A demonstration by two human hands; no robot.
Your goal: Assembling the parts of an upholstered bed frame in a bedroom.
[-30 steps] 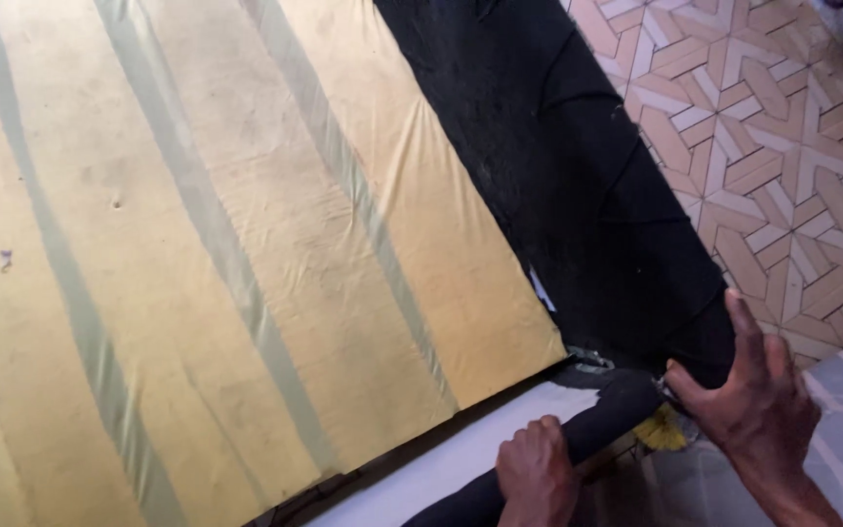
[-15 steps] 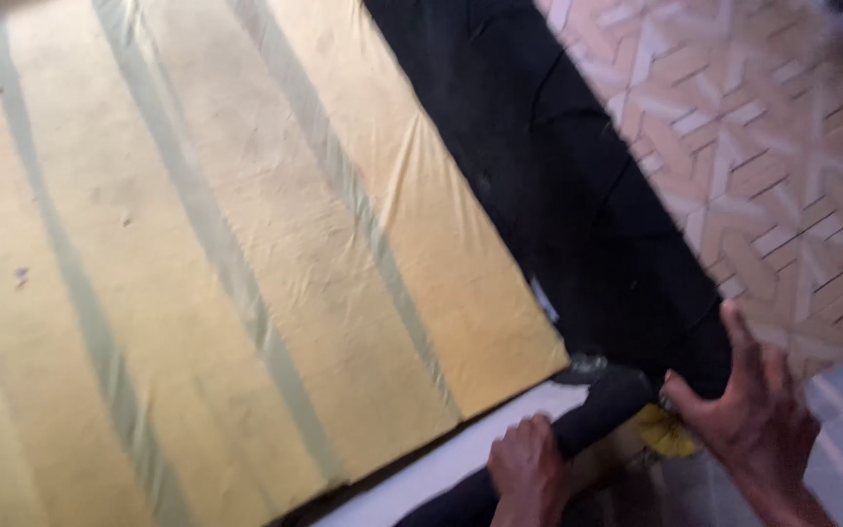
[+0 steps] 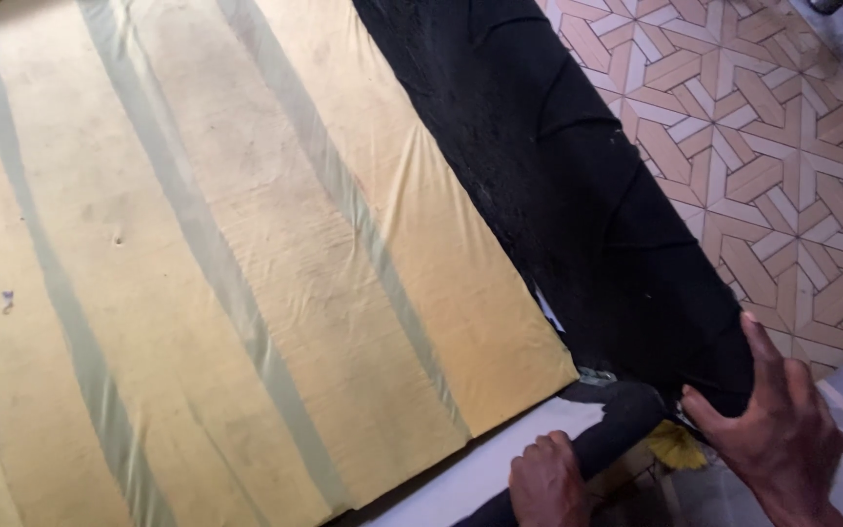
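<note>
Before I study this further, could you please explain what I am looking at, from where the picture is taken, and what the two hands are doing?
The picture comes from a camera worn on a person's head, looking down at their own two bare hands. There is no machine. A large yellow sheet with pale tape strips covers most of the surface. Along its right edge lies a strip of black fabric, hanging toward the patterned tile floor. At the bottom, the left hand has its grip closed around a black roll. The right hand rests with spread fingers on the lower end of the black fabric, beside the roll's tip. Something small and yellow shows under that hand; I cannot tell what it is.
</note>
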